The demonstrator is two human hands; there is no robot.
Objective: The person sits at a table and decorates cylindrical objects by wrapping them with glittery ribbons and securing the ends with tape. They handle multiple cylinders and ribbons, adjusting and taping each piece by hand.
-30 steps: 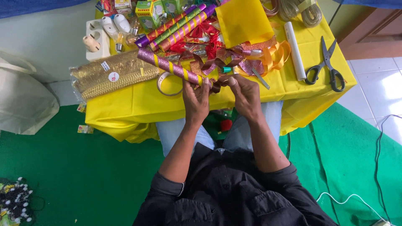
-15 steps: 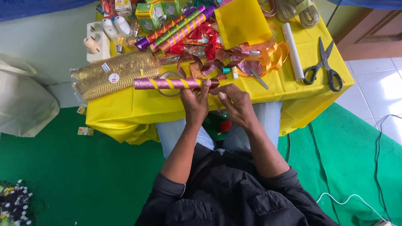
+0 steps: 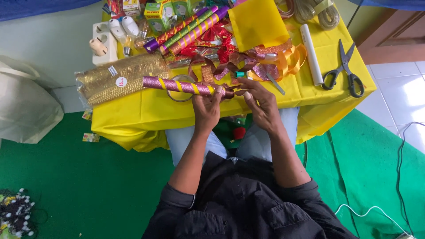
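Two hands are busy at the near edge of the yellow worktop (image 3: 133,116), in the middle of the frame. My left hand (image 3: 207,111) is closed around one end of a purple roll with yellow spiral stripes (image 3: 179,86), which lies almost level and reaches out toward the left, over a ring of clear tape (image 3: 179,90) and the end of a packet of gold trim (image 3: 117,79). My right hand (image 3: 262,106) pinches a dark shiny ribbon (image 3: 237,90) right at that same end of the roll, fingers together on it.

Behind, toward the top of the frame, sit more striped rolls (image 3: 190,27), a heap of red and orange ribbon (image 3: 248,59), and a yellow sheet (image 3: 259,22). A white tube (image 3: 311,54) and black scissors (image 3: 344,71) lie at the upper right.

What worries me: I hold the roll only at its end, so its long free part could dip or swing and knock the tape ring or trim. The ribbon is slick and could slide out of my pinch or snag in the tangled heap just behind it.
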